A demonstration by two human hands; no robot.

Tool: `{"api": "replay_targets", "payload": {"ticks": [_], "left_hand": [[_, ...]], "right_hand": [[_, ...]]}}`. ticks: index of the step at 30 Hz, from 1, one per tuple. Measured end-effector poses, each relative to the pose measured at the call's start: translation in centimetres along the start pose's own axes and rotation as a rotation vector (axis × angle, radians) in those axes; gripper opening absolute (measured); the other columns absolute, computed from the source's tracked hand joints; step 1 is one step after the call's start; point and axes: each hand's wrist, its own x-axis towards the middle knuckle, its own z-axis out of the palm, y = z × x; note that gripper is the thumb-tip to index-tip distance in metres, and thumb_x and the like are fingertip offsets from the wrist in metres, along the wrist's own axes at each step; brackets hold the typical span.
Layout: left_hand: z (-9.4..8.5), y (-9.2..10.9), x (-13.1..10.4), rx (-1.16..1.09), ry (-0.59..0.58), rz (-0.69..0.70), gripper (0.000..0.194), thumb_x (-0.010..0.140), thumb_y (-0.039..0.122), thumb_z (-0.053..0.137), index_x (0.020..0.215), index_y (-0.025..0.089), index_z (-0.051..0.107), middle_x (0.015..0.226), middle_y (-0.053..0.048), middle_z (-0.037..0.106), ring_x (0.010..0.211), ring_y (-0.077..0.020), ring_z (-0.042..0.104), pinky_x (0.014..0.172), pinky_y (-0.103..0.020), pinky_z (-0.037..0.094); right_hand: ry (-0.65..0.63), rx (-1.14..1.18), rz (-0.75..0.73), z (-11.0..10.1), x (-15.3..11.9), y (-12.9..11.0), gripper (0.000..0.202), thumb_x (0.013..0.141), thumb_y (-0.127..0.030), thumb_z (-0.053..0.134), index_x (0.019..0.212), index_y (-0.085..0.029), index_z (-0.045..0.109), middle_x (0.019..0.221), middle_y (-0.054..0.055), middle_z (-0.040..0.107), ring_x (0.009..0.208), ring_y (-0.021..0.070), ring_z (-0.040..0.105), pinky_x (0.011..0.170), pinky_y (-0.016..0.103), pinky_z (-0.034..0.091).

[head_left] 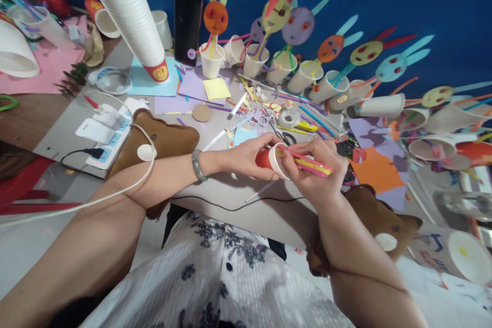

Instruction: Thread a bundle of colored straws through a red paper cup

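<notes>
In the middle of the desk my left hand (251,156) is wrapped round a red and white paper cup (266,159), its open mouth tilted to the right. My right hand (321,164), fingers closed, grips a few drinking straws (309,163) in pink, red and yellow. The straws' far ends reach to the cup's mouth; whether they go inside I cannot tell. Just beyond my hands lie scissors (286,137), a roll of clear tape (291,118) and a yellow cutter (307,127). Part of the cup is hidden by my fingers.
A tall stack of white paper cups (130,15) stands at the back left. Paper rabbit faces on straws, such as the orange one (216,18), rise from cups along the blue wall. A power strip (109,143) with a white cable (126,192) lies left, orange paper (376,170) right.
</notes>
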Motion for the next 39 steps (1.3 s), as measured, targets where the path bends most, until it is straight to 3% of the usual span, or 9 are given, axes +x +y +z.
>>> {"api": "replay_targets", "payload": {"ticks": [9, 26, 34, 39], "left_hand": [[-0.3, 0.0, 0.3, -0.152, 0.007, -0.006, 0.065, 0.065, 0.039, 0.095, 0.116, 0.016, 0.061, 0.119, -0.012, 0.07, 0.108, -0.0216, 0.067, 0.1, -0.042, 0.053], [-0.7, -0.3, 0.5, -0.123, 0.019, 0.037, 0.069, 0.062, 0.038, 0.097, 0.12, 0.017, 0.069, 0.126, -0.014, 0.072, 0.122, -0.0272, 0.068, 0.109, -0.046, 0.052], [-0.3, -1.0, 0.4, -0.115, 0.06, 0.032, 0.072, 0.064, 0.045, 0.097, 0.123, 0.015, 0.068, 0.127, -0.016, 0.072, 0.121, -0.0276, 0.069, 0.108, -0.046, 0.053], [-0.6, -1.2, 0.4, -0.108, 0.067, 0.059, 0.074, 0.062, 0.042, 0.098, 0.124, 0.015, 0.067, 0.129, -0.016, 0.071, 0.122, -0.0278, 0.069, 0.109, -0.046, 0.053]], "right_hand": [[0.017, -0.074, 0.016, 0.2, -0.2, -0.1, 0.027, 0.086, -0.021, 0.075, 0.079, -0.028, 0.05, 0.073, -0.001, 0.076, 0.064, 0.022, 0.072, 0.068, 0.042, 0.053], [0.022, -0.066, 0.107, 0.6, -0.8, -0.4, 0.021, 0.087, -0.023, 0.071, 0.075, -0.03, 0.056, 0.076, 0.004, 0.078, 0.065, 0.0268, 0.074, 0.062, 0.047, 0.058], [0.017, 0.046, 0.135, 1.0, -0.7, 0.2, 0.019, 0.089, -0.026, 0.071, 0.075, -0.028, 0.058, 0.071, 0.004, 0.074, 0.064, 0.0255, 0.072, 0.056, 0.042, 0.056], [0.05, 0.005, 0.089, 1.0, -0.6, 0.3, 0.008, 0.089, -0.025, 0.072, 0.085, -0.026, 0.066, 0.074, 0.004, 0.075, 0.063, 0.0228, 0.071, 0.058, 0.038, 0.056]]}}
